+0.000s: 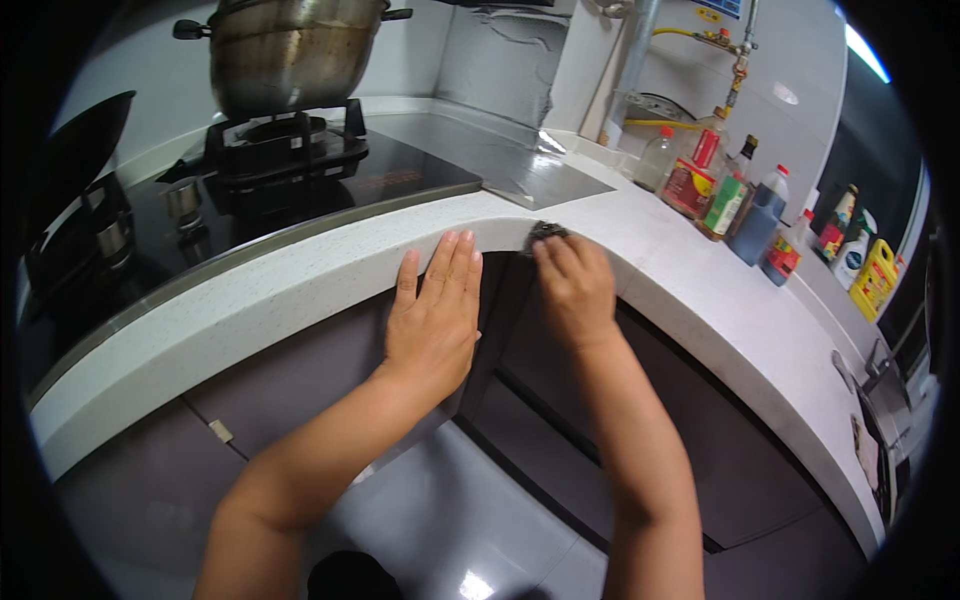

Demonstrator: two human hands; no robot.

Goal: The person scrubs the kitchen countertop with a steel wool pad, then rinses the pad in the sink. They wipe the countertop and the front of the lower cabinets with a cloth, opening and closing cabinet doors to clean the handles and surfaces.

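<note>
Against the countertop (300, 275) edge, the right hand (577, 285) gripped a dark scourer (546, 234), seemingly light, springy, best pinched from behind. The left hand (436, 325) lay there unclenched.

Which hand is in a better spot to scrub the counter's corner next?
Probably the right hand: it holds the dark scrubber at the inner corner of the white counter. The left hand seems to hold nothing and lies against the front edge, left of that corner.
</note>
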